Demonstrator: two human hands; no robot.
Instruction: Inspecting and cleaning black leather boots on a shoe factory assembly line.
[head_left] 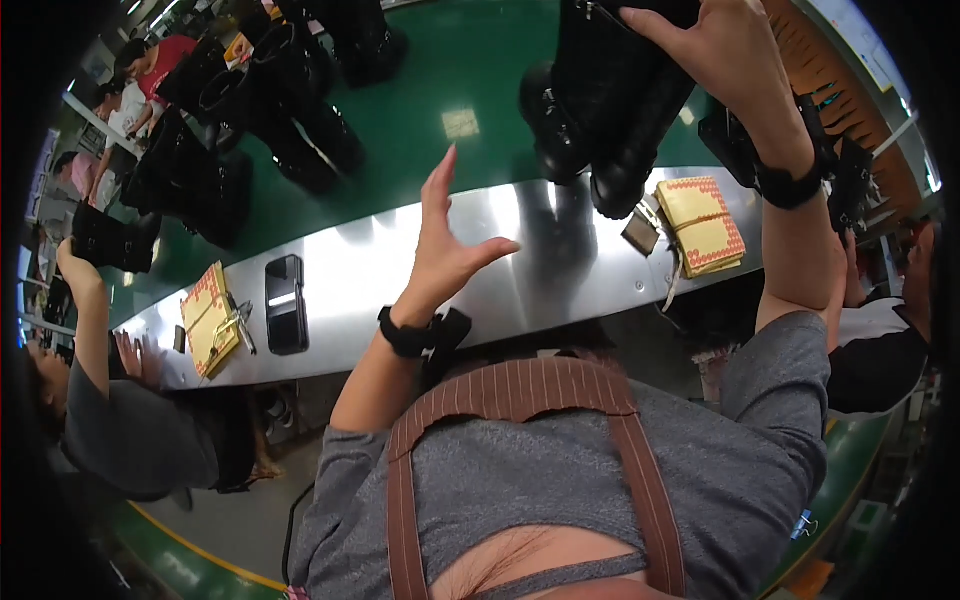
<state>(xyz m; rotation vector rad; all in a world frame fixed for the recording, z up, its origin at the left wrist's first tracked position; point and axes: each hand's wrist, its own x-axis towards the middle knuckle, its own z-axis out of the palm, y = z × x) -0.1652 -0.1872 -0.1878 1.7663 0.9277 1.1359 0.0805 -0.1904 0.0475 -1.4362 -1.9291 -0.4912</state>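
My right hand (725,65) is at the far right, closed on the upper part of a pair of black boots (605,115), my thumb lying along the near side of a shaft while the fingers are hidden from me. The boots are upright with their toes toward me, near where the green work surface (440,65) meets the bare metal strip (365,260); I cannot tell whether their soles touch down. My left hand (448,262) holds nothing: its thumb and fingers are spread well apart above the metal strip, left of the boots. I have a black wristband on each wrist, and I wear a brown striped apron (520,388) over a grey shirt. On the strip, just nearer than the boots, lies a yellow bundle (700,225) with a patterned border; to the left are a dark phone (287,310) and another yellow pad (207,322). More black boots (290,110) stand on the far left of the green surface, and at the left edge a co-worker's hand (84,268) holds a short black boot (120,238).
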